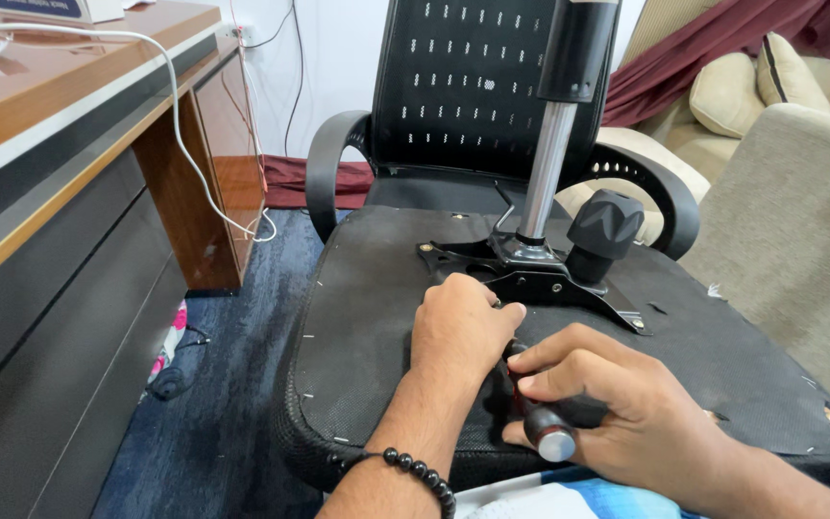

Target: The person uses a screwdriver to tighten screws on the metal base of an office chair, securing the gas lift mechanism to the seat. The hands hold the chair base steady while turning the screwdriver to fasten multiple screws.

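The left hand (458,322) presses knuckles-up on the underside of an upturned office chair seat (367,317), fingers curled beside the black metal mechanism plate (530,279); whether its grip encloses anything I cannot tell. The right hand (617,399) is clenched around a screwdriver (551,437), probably red and black, whose tip is hidden between the hands. A chrome gas cylinder (547,163) rises from the plate, near a wooden desk (60,106).

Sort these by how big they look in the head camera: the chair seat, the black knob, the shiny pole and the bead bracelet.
1. Chair seat, by far the largest.
2. Shiny pole.
3. Black knob, though its area looks close to the pole's.
4. Bead bracelet, smallest, despite being nearest the camera.
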